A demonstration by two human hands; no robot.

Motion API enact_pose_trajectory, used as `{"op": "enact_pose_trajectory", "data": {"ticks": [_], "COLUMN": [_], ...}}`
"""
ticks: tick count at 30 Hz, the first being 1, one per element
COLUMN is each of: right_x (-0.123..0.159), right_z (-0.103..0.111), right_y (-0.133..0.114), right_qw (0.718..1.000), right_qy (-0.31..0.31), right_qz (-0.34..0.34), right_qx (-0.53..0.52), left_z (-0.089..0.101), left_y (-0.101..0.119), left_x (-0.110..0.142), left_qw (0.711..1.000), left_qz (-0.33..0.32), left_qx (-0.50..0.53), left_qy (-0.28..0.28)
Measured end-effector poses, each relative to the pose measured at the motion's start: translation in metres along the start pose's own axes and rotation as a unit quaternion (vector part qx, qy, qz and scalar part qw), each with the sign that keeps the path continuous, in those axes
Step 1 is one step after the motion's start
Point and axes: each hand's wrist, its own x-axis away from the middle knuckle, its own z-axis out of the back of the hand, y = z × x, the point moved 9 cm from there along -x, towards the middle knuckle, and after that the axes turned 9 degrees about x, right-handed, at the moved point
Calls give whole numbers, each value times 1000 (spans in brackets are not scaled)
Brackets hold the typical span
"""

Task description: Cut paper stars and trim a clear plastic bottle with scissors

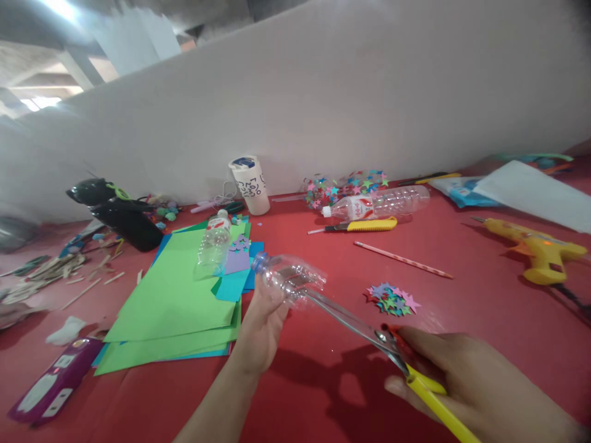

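Note:
In the head view my left hand [265, 326] grips a clear plastic bottle top [290, 274] by its neck end, where a blue cap [260, 263] sits. The wide cut end faces right. My right hand [466, 375] is wrapped round the handles of long metal scissors [351, 323] with red and yellow grips. Their blade tips reach the cut edge of the plastic; whether the blades are fully closed is hard to make out. Below and right of the bottle top lies a small heap of coloured foam stars [392, 299].
Green paper sheets [180, 295] lie left, carrying a small bottle [213, 246]. Behind are a white tumbler [252, 187], a lying bottle [383, 204], a yellow cutter [372, 226] and a pencil [404, 260]. A yellow glue gun [535, 246] rests right; a purple case [55, 381] lies front left.

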Motion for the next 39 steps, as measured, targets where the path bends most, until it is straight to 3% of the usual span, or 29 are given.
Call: {"op": "enact_pose_trajectory", "data": {"ticks": [5,14,23,29,39], "right_x": [-1,0,-1,0,0], "right_z": [3,-2,-3,2,2], "right_y": [0,4,1,2,1], "right_qw": [1000,1000,999,999,999], "right_qy": [21,-17,-41,-39,-23], "right_qz": [11,-22,-21,-23,4], "right_qx": [4,6,11,25,43], "left_z": [1,0,6,10,10], "left_y": [-1,-1,-3,-2,-2], "left_x": [0,0,-2,-1,-3], "left_qw": [1000,1000,1000,1000,999], "left_qz": [0,-6,-3,-5,-29], "left_qx": [-7,-6,-11,-14,-34], "left_qy": [-1,-29,-20,17,-10]}}
